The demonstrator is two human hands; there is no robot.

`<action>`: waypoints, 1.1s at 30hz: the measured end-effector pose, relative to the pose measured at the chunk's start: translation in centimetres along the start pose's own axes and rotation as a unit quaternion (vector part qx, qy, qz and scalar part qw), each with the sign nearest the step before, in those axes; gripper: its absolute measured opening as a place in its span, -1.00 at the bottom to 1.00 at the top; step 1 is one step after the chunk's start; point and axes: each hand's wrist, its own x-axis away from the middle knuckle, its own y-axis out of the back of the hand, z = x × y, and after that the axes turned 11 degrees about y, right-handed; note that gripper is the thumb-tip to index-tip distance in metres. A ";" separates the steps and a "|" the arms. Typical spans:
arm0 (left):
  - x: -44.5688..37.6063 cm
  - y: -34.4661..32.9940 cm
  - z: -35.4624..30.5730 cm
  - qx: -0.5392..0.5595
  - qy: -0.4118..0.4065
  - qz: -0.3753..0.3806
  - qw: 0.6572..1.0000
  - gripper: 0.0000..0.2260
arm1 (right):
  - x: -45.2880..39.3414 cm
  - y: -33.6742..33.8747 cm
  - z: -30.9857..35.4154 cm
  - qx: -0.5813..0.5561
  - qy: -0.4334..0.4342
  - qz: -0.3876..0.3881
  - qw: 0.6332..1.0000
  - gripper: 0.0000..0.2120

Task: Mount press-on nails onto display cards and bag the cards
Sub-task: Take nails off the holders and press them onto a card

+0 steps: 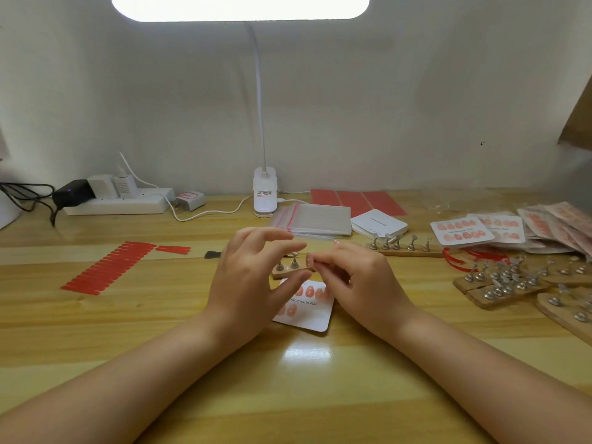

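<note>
A white display card (pixel 312 312) printed "Handmade Nail" lies on the wooden table (pixel 160 315), with several pink press-on nails stuck on it. Behind it stands a small wooden holder strip (pixel 288 270) with metal nail stands. My right hand (pixel 358 280) pinches a small pink nail (pixel 309 259) on its stand just above the strip. My left hand (pixel 250 283) hovers beside it with fingers spread, its thumb near the card and partly hiding it.
Clear zip bags (pixel 315 219) and a stack of blank cards (pixel 379 224) lie behind. Finished cards (pixel 461 231) and bagged ones (pixel 557 225) sit at right, above several wooden holder strips (pixel 512 283). Red adhesive strips (pixel 109 267) lie left. A lamp base (pixel 265 193) and power strip (pixel 118 203) stand at the back.
</note>
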 end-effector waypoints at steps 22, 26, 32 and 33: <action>0.1 -0.2 0.3 0.010 -0.038 -0.019 0.999 -0.79 | 0.1 0.1 0.3 -0.025 0.031 0.019 0.999 -0.85; -0.1 -0.2 0.3 0.014 -0.042 -0.015 0.999 -0.78 | 0.1 0.1 0.3 -0.026 0.034 0.017 0.999 -0.85; -0.1 -0.1 0.3 0.027 -0.033 -0.004 0.999 -0.78 | 0.2 0.2 0.3 -0.024 0.032 0.009 0.999 -0.86; -0.1 -0.1 0.3 0.029 -0.030 0.001 0.999 -0.77 | 0.2 0.2 0.3 -0.025 0.031 0.010 0.999 -0.86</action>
